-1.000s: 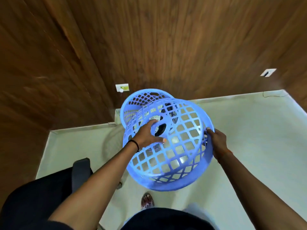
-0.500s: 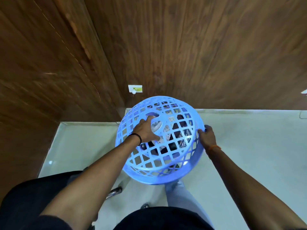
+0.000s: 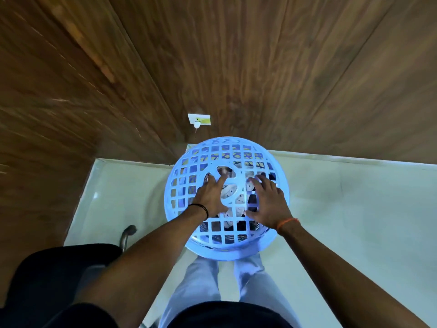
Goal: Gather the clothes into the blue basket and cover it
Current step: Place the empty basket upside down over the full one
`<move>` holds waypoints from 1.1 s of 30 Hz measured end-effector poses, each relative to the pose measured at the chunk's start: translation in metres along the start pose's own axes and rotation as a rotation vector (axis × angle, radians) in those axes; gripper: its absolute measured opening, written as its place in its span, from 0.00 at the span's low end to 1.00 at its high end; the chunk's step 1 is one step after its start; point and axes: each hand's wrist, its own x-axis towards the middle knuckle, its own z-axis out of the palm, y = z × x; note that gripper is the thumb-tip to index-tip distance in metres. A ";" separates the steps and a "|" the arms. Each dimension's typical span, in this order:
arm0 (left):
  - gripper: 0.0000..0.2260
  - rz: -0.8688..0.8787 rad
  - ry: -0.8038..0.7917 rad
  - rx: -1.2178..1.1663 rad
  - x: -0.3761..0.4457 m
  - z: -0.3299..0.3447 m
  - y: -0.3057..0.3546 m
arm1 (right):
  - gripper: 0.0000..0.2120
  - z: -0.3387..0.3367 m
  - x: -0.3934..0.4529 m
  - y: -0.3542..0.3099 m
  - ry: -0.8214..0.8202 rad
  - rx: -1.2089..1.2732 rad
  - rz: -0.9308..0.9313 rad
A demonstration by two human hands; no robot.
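A blue lattice cover (image 3: 227,242), dome-shaped, sits upside down over the blue basket on the pale floor in the room's corner. The basket under it is almost wholly hidden. Light and dark clothes (image 3: 229,193) show through the cover's holes. My left hand (image 3: 209,197) lies on top of the cover, with fingertips reaching into the upper centre hole and the thumb at the lower hole. My right hand (image 3: 269,202) rests flat on the cover beside it, fingers spread, gripping nothing.
Dark wooden wall panels (image 3: 260,67) close the corner behind and to the left. A white wall socket (image 3: 199,119) sits just above the cover. A black chair (image 3: 59,275) with a metal bar (image 3: 126,235) stands at my left. My legs (image 3: 201,280) are right below the basket.
The cover has come down from a tilted, held-up position and now sits level over the basket. My right hand left the rim and moved onto the top.
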 end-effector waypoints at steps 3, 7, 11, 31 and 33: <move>0.46 0.031 -0.042 0.019 0.020 0.006 -0.005 | 0.50 0.008 0.020 0.002 -0.055 -0.005 -0.008; 0.44 0.043 -0.060 0.025 0.043 0.016 -0.010 | 0.47 0.023 0.045 0.006 -0.085 0.052 0.103; 0.44 0.016 -0.042 0.031 0.063 0.030 -0.011 | 0.45 0.034 0.065 0.012 -0.069 0.075 0.122; 0.44 0.038 -0.077 0.006 0.073 0.044 0.001 | 0.47 0.032 0.065 0.027 -0.100 0.085 0.159; 0.42 0.073 -0.014 0.065 0.072 0.043 -0.005 | 0.45 0.032 0.066 0.027 -0.103 0.084 0.149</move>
